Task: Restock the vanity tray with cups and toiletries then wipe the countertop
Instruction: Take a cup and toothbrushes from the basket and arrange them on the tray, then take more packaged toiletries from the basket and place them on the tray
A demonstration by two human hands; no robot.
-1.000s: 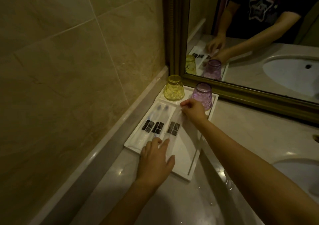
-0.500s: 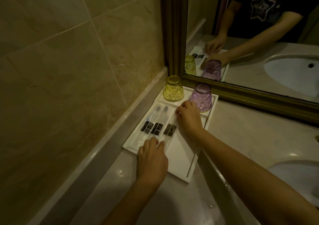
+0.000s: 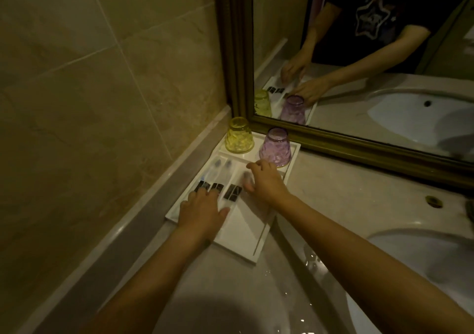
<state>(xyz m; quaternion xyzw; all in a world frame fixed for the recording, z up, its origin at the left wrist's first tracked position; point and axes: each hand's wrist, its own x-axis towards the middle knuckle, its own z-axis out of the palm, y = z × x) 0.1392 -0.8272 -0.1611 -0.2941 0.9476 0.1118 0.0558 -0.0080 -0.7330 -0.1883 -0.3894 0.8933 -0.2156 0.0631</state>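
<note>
A white vanity tray (image 3: 246, 233) sits in the counter's corner by the mirror. At its far end stand two upturned cups, a yellow cup (image 3: 239, 135) and a purple cup (image 3: 275, 148). Two clear toothbrush packets (image 3: 218, 168) with dark labels lie side by side in the tray's left part. A third toothbrush packet (image 3: 233, 192) lies just right of them. My left hand (image 3: 202, 212) rests flat on the packets' near ends, fingertips at the labels. My right hand (image 3: 266, 180) grips the third packet's far end between thumb and fingers, just in front of the purple cup.
A tiled wall with a grey ledge (image 3: 143, 221) borders the tray on the left. The gold-framed mirror (image 3: 359, 144) stands behind it. A white basin (image 3: 423, 251) lies at the right, and water drops (image 3: 311, 259) spot the counter near the tray.
The third packet has been set down beside the other two. My left hand slid forward onto the labels. My right hand moved lower along the packet, towards the left hand.
</note>
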